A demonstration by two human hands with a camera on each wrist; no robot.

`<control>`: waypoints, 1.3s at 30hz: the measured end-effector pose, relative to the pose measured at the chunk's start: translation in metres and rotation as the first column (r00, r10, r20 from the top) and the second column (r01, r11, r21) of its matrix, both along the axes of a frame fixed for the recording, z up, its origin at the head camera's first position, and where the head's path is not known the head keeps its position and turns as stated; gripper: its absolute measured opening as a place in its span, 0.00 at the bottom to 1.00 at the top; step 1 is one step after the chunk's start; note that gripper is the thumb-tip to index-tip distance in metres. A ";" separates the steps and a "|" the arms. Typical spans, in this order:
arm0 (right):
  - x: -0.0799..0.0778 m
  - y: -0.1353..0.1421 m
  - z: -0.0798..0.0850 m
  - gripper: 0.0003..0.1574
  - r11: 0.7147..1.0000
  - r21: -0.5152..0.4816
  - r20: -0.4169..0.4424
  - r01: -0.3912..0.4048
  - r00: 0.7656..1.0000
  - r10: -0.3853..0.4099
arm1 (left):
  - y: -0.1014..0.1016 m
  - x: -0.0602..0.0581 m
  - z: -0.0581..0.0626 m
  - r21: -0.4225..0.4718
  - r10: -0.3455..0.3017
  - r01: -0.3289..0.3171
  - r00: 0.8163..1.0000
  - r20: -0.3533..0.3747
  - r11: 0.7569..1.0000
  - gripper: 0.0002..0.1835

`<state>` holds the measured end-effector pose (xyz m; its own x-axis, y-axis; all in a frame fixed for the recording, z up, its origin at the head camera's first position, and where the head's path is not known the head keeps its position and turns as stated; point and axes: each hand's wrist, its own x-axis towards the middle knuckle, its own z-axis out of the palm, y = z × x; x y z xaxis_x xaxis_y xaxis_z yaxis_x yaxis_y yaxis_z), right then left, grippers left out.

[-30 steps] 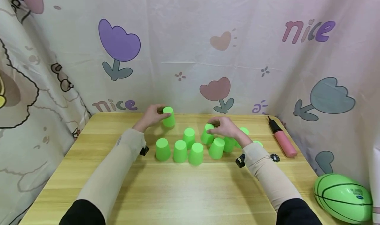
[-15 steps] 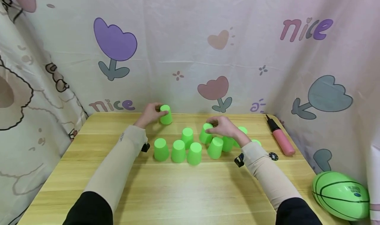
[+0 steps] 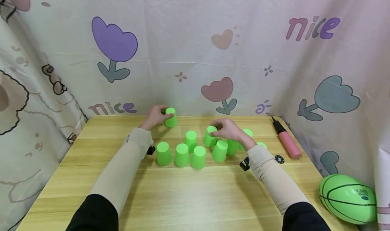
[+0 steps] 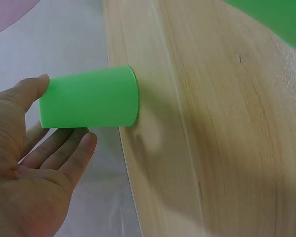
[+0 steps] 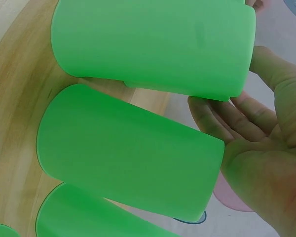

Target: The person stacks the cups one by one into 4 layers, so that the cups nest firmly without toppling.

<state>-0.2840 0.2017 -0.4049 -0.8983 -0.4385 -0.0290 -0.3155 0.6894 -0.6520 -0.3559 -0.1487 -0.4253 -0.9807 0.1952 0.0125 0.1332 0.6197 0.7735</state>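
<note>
A person's two hands work among green cups on a wooden tabletop point(image 3: 195, 197), to the left of a pink pump point(image 3: 287, 143) as the person sees it. The left hand point(image 3: 154, 117), well left of the pump, grips the left cup point(image 3: 171, 121) by its narrow upper end, thumb to one side and fingers to the other, parted only by the cup's width. Whether the cup's wide rim touches the wood, I cannot tell. The right hand point(image 3: 229, 129), nearer the pump, curls thumb and fingers about the top of the right cup point(image 3: 209, 140); in the right wrist view a nearer cup point(image 5: 153, 39) hides most of it.

Compared with a second ago, little has changed: the left cup sits a touch farther back among its neighbors, while the right cup keeps its place. The whole scene, pump included, has slid slightly left in the head view.

At least eight other cups stand wide end down, all left of the pump, some partly hidden by the right arm. A black disc point(image 3: 279, 159) lies just left of the pump's thick end, and a green ball point(image 3: 347, 199) rests to its right, closer to the person. A printed curtain point(image 3: 170, 48) hangs behind the pump.
</note>
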 end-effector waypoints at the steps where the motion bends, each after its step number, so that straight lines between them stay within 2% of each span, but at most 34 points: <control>1: 0.000 0.000 0.000 0.31 1.000 0.002 -0.003 -0.003 1.000 0.003 | 0.000 0.000 0.000 0.005 0.004 -0.004 1.000 0.006 1.000 0.32; 22: 0.000 -0.004 -0.001 0.36 1.000 -0.028 0.026 0.005 1.000 -0.004 | -0.004 0.003 -0.005 0.015 0.042 -0.043 0.999 0.010 0.999 0.35; 29: 0.000 -0.004 -0.001 0.30 1.000 -0.019 0.026 -0.007 1.000 0.008 | -0.005 0.006 -0.004 0.068 0.029 -0.031 0.999 0.034 0.997 0.40; 33: 0.000 -0.003 0.001 0.29 1.000 -0.005 0.025 -0.003 1.000 0.003 | -0.006 0.007 -0.002 0.087 0.021 -0.026 0.999 0.050 0.996 0.43; 39: -0.003 -0.004 0.006 0.28 1.000 -0.019 -0.010 0.006 1.000 -0.006 | -0.010 0.012 0.001 0.067 0.006 -0.006 1.000 0.004 0.998 0.45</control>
<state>-0.2871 0.1978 -0.3993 -0.9012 -0.4333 -0.0117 -0.3179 0.6790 -0.6617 -0.3436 -0.1587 -0.4242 -0.9819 0.1880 0.0216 0.1264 0.5669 0.8140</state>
